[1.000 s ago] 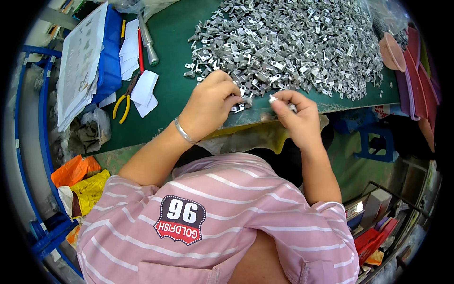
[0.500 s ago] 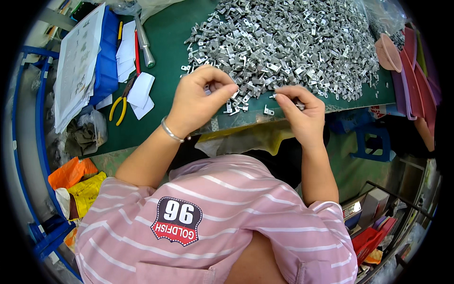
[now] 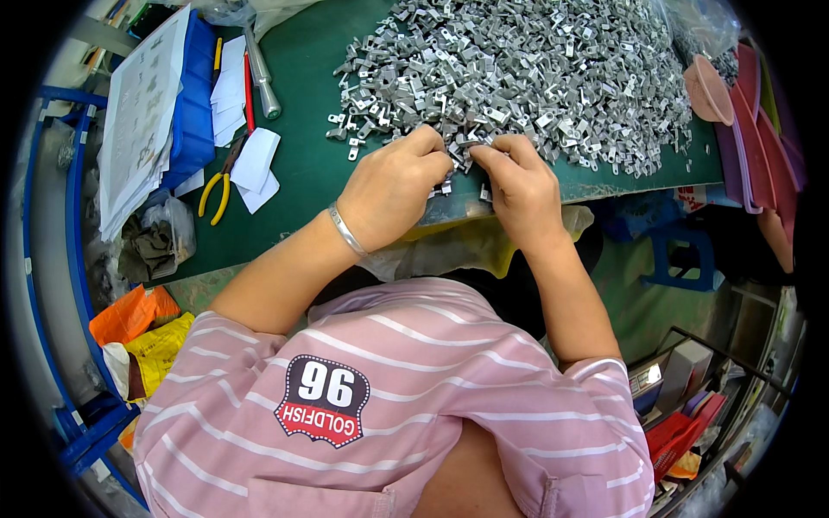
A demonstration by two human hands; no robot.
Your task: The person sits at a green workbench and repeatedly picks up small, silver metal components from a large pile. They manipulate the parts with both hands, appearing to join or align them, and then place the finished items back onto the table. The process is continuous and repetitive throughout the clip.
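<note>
Both hands meet at the near edge of the pile of small metal brackets [image 3: 518, 78] on the green surface [image 3: 302, 164]. Left hand [image 3: 393, 186], fingers curled shut, pinches brackets at the pile's edge; a silver bracelet [image 3: 347, 230] sits on that wrist. Right hand [image 3: 518, 186], fingertips pinched together on a bracket just beside the left. Yellow-handled pliers [image 3: 216, 186] and white paper slips [image 3: 255, 164] lie well to the left.

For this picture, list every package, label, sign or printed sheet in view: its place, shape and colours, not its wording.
Printed sheets: far left, white stack on a blue bin.
Paper slips: white, on the green mat.
Bags: orange and yellow, lower left.
Boxes: lower right, grey and red.
Shirt badge: black, red-edged.
</note>
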